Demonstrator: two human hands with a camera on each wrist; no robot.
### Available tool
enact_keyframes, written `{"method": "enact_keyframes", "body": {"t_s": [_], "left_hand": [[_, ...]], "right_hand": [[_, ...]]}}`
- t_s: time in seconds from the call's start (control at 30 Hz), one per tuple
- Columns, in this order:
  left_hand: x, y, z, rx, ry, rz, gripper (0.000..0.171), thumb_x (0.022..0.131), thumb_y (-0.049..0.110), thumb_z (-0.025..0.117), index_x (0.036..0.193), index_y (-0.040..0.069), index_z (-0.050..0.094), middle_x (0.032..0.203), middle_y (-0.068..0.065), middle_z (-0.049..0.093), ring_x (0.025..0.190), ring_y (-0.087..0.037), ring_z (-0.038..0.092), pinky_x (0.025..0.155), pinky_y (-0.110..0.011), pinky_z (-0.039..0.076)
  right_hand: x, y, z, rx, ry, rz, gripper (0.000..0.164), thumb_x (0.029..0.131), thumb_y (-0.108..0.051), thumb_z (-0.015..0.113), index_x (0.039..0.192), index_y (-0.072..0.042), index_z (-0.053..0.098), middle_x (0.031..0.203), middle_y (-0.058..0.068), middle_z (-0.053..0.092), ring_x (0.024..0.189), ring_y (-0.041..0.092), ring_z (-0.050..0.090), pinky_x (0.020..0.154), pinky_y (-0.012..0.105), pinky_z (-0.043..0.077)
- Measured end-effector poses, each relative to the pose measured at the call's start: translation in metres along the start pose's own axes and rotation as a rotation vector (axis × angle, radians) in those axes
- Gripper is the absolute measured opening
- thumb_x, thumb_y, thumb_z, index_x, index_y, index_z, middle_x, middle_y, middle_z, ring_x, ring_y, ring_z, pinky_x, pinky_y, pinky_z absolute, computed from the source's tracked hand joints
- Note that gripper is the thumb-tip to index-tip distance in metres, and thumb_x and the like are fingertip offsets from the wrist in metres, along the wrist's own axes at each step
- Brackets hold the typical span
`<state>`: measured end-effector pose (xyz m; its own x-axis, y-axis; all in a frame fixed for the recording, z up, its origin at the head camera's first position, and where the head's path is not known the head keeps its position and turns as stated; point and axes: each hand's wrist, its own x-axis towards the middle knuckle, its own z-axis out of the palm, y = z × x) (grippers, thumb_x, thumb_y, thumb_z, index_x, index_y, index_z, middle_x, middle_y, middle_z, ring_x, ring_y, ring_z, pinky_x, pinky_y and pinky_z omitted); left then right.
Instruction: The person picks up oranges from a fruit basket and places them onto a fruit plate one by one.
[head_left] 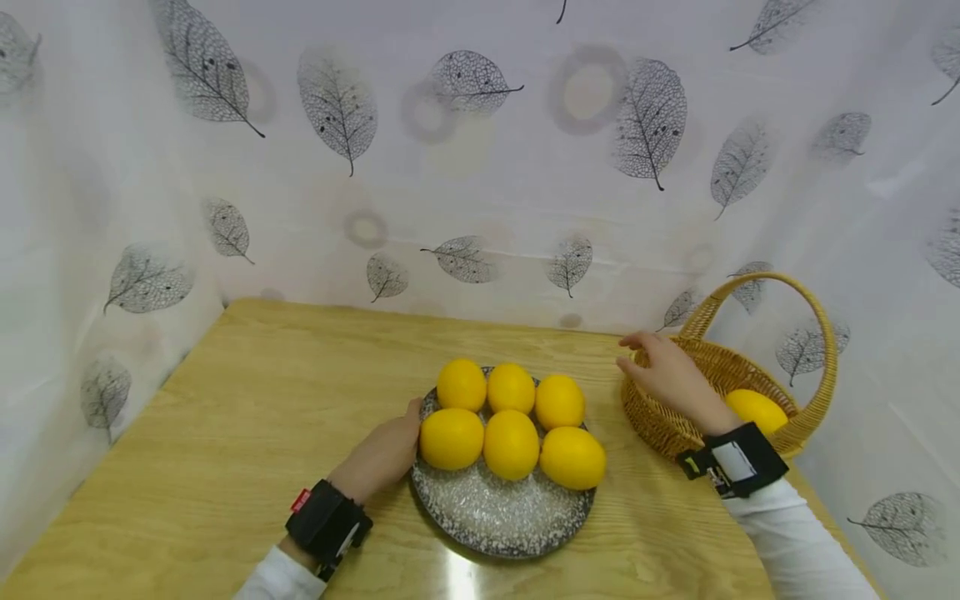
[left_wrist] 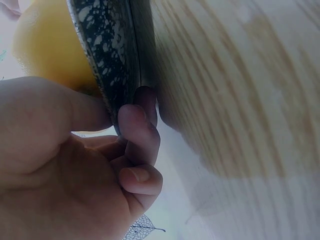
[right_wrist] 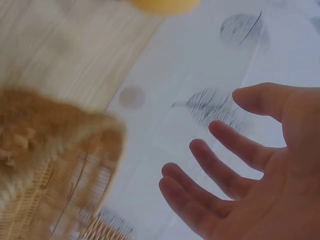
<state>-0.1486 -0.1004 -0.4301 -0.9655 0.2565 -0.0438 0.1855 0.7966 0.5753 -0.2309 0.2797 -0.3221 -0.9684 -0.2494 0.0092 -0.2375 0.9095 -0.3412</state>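
My left hand (head_left: 384, 452) grips the left rim of a speckled grey plate (head_left: 501, 518). In the left wrist view its thumb lies over the rim of the plate (left_wrist: 112, 55), and its fingers curl beneath. Several yellow lemons (head_left: 512, 444) sit on the plate in two rows, at its far side and middle. My right hand (head_left: 670, 377) hangs above the left side of a wicker basket (head_left: 648, 425) with its fingers spread and nothing in them, as the right wrist view (right_wrist: 250, 165) also shows. Inside the basket, partly behind the right wrist, lies another lemon (head_left: 756, 408).
The basket's tall arched handle (head_left: 813, 333) rises on the right. Everything stands on a light wooden table (head_left: 300, 375). A white curtain with a leaf print (head_left: 487, 183) hangs behind the table and at both sides.
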Motion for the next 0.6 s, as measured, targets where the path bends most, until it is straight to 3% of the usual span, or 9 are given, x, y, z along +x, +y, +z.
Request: {"method": "enact_keyframes", "body": {"t_s": [0.2,0.37,0.6], "left_hand": [[0.0,0.001,-0.003,0.013,0.003,0.008,0.048,0.106,0.001,0.039,0.151,-0.015,0.031,0.103,-0.027,0.073,0.098,-0.035,0.072,0.087,-0.05,0.059],[0.0,0.002,-0.002,0.016,-0.007,0.0,0.048,0.105,0.0,0.04,0.151,-0.014,0.032,0.098,-0.024,0.073,0.093,-0.031,0.072,0.084,-0.048,0.06],[0.003,0.001,0.002,0.015,-0.01,0.002,0.048,0.106,0.001,0.039,0.151,-0.013,0.031,0.105,-0.027,0.072,0.099,-0.036,0.072,0.088,-0.05,0.059]], "right_hand": [[0.017,0.05,-0.015,-0.039,0.018,0.127,0.057,0.104,-0.032,0.051,0.14,0.012,0.049,0.138,0.041,0.049,0.121,0.056,0.052,0.095,0.065,0.048],[0.013,0.089,-0.017,-0.087,0.012,0.288,0.069,0.103,-0.036,0.05,0.141,0.02,0.041,0.135,0.05,0.041,0.119,0.065,0.045,0.093,0.069,0.045],[0.004,0.11,-0.022,-0.111,0.009,0.471,0.079,0.099,-0.038,0.048,0.138,0.028,0.031,0.13,0.057,0.033,0.118,0.075,0.037,0.092,0.077,0.041]]}}
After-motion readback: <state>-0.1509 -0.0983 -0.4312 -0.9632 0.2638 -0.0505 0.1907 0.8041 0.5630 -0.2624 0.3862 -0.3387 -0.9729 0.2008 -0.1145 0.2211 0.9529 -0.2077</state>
